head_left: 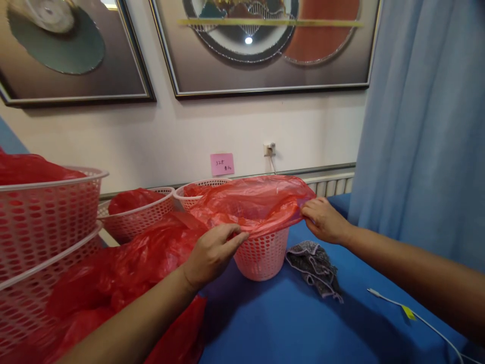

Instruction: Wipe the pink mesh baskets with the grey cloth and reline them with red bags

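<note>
A thin red plastic bag (261,202) is spread over the mouth of a pink perforated basket (261,258), covering its rim. My left hand (215,253) pinches the near edge of the bag at the basket's front left. On the right side, my right hand (324,218) grips the bag's edge between thumb and fingers, a little beyond the basket. The basket stands upright on a blue surface (261,323). Close to its right lies a crumpled grey cloth (315,268) with pale edging.
Stacked pink baskets (49,217) with red plastic stand at the left, and loose red bags (129,268) heap beside them. Two more lined baskets sit at the back, one a wide basket (142,215). A white cable (420,321) lies at right, near a blue curtain (420,116).
</note>
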Demonstrator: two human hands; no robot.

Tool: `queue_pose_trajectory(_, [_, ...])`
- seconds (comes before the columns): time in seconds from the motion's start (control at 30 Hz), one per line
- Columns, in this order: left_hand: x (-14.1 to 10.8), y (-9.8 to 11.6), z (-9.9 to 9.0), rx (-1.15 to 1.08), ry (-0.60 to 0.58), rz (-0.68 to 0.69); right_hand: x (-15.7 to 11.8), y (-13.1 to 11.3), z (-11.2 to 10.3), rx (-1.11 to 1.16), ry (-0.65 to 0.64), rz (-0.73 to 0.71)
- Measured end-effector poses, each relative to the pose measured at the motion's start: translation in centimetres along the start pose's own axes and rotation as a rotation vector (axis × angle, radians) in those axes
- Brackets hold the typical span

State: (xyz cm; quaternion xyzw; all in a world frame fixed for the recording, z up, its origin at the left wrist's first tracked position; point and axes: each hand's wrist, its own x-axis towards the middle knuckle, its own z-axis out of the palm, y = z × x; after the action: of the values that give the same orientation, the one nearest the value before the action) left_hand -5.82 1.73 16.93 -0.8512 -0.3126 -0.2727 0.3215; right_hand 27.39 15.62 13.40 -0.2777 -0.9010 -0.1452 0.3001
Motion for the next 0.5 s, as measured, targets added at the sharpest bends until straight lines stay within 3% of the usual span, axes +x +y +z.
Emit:
queue_pose_trajectory(0.07, [-0.5,0.2,0.2,-0.012,-0.038,0.019,-0.2,-0.1,0.3,0.054,-0.062,0.066])
queue_pose_trajectory(0.27, [-1.6,0.7,-0.4,-0.176,-0.367,-0.126,0.0,0.6,0.1,0.3,-0.191,0.237])
queue_pose_trajectory(0.33, [-1.1,0.7,-1.6,-0.278,-0.49,-0.219,0.8,1.1,-0.6,0.358,-0.123,0.348])
queue_pose_trajectory(0.4, [0.2,0.0,-2.9,-0.33,-0.521,-0.348,2.1,1.6,-1.7,0.368,0.013,0.468])
queue_pose_trajectory(0.5, [3.2,-2.9,-3.9,-0.266,-0.34,-0.544,5.1,1.9,-3.1,0.313,0.207,0.523])
